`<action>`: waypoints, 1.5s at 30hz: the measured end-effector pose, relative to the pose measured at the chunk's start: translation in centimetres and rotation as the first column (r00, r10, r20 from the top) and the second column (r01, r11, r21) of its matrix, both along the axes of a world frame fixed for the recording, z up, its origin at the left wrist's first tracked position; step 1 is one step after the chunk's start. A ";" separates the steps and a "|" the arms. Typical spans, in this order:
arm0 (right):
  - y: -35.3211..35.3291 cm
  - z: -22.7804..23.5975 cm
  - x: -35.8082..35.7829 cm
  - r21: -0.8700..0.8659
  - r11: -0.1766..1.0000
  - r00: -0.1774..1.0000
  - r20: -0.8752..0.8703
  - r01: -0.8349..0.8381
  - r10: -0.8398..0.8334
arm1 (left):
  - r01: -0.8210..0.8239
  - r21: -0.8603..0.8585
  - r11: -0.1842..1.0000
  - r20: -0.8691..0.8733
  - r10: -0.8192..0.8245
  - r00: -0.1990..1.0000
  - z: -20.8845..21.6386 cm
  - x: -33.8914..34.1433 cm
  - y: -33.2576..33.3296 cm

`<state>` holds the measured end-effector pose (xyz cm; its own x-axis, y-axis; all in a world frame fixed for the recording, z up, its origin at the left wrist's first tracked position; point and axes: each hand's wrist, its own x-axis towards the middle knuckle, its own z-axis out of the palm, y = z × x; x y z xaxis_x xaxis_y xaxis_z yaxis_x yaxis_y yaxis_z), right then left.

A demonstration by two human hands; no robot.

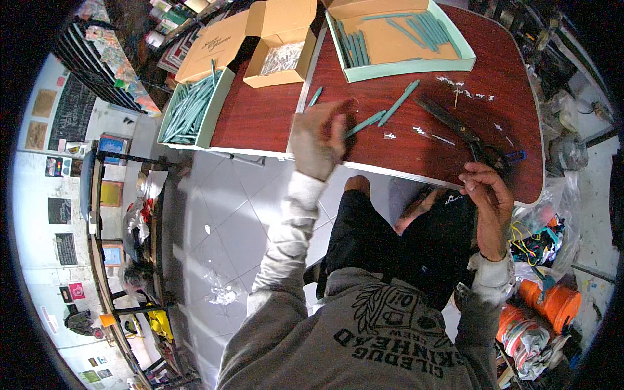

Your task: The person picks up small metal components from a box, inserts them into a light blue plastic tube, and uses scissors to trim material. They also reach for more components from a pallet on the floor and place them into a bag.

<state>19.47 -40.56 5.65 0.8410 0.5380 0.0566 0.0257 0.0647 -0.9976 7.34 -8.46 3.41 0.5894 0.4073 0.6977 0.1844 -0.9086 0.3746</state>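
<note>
My left hand hovers over the table's front edge with its fingers curled in, slightly blurred; what they hold, if anything, is hidden. Just beyond it shows the end of a teal pen-like stick. To its right, two more teal sticks lie: one stick slants away, and another stick points toward the hand. My right hand is at the table's front right edge, thumb and fingers pinched together on something too small to make out. Beside it rest large dark scissors, handles toward that hand.
Loose white bits are scattered on the red-brown table. Along the far side stand a shallow box of teal sticks, a cardboard box of small white pieces and a fuller box of teal sticks. Orange containers sit at right.
</note>
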 end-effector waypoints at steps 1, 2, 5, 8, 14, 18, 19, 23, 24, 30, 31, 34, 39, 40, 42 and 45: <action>-0.1 0.1 0.0 0.001 1.000 1.000 -0.016 0.001 -0.001 | -0.011 -0.047 0.999 0.055 0.014 0.998 -0.7 -1.4 1.9; -0.2 0.0 -0.1 0.000 1.000 0.999 -0.033 0.007 -0.007 | -0.049 -0.193 0.980 0.080 0.065 0.995 -1.0 -2.7 3.6; -0.6 0.1 -0.3 -0.054 0.998 0.999 -0.049 0.012 -0.014 | -0.108 -0.307 0.946 -0.048 0.097 0.994 0.6 -5.1 7.8; -0.6 -0.6 -0.6 -0.001 1.000 0.999 -0.046 -0.008 0.008 | -0.194 -0.226 0.955 -0.385 0.095 0.918 2.6 -4.7 9.4; 0.7 -0.8 -1.6 0.042 0.997 0.991 -0.113 -0.063 0.068 | -0.145 -0.244 0.959 -0.665 -0.056 0.745 1.6 -3.7 11.6; 1.5 0.2 -2.4 0.048 0.997 0.986 -0.153 -0.058 0.065 | -0.212 -0.657 0.723 -0.480 -0.184 0.858 3.2 -2.3 8.7; 1.6 0.3 -2.5 0.058 0.995 0.976 -0.202 -0.076 0.086 | -0.178 -0.785 0.594 -0.356 -0.197 0.913 4.4 -2.4 7.0; 2.8 2.1 -2.9 0.056 0.980 0.934 -0.297 -0.190 0.198 | 0.036 -0.974 0.225 -0.003 -0.172 0.985 6.2 -3.1 1.8; 3.4 2.6 -2.8 0.084 0.965 0.929 -0.263 -0.248 0.261 | 0.125 -0.984 0.129 0.096 -0.209 0.973 6.8 -3.6 0.6; 6.6 6.7 -1.3 0.157 0.822 0.831 -0.017 -0.547 0.556 | 0.317 -0.947 -0.057 0.321 -0.252 0.913 8.7 -4.6 -5.1; 6.8 7.3 -1.2 0.156 0.807 0.816 -0.016 -0.569 0.578 | 0.338 -0.938 -0.079 0.347 -0.246 0.905 9.0 -4.7 -5.8; 7.5 8.5 -1.1 0.164 0.763 0.774 -0.002 -0.625 0.634 | 0.391 -0.913 -0.112 0.407 -0.237 0.882 9.8 -5.0 -7.5; 8.6 10.1 -0.2 0.176 0.682 0.695 0.014 -0.709 0.719 | 0.494 -0.836 -0.238 0.538 -0.185 0.822 9.3 -5.3 -8.9; 8.6 10.5 0.3 0.164 0.683 0.697 0.043 -0.712 0.716 | 0.523 -0.811 -0.263 0.578 -0.220 0.785 9.0 -6.0 -8.6; 8.1 12.6 0.8 0.074 0.698 0.699 -0.018 -0.712 0.715 | 0.582 -0.752 -0.310 0.642 -0.142 0.754 8.7 -7.3 -8.4; 8.0 13.5 1.9 0.116 0.688 0.697 0.165 -0.716 0.698 | 0.603 -0.750 -0.272 0.643 -0.084 0.761 9.2 -8.7 -8.9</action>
<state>21.39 -32.52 19.19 0.1992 0.9456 0.2572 0.0042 0.2616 -0.9652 -1.41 -17.37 12.63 0.8605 0.5081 -0.0357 -0.3182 0.5910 0.7412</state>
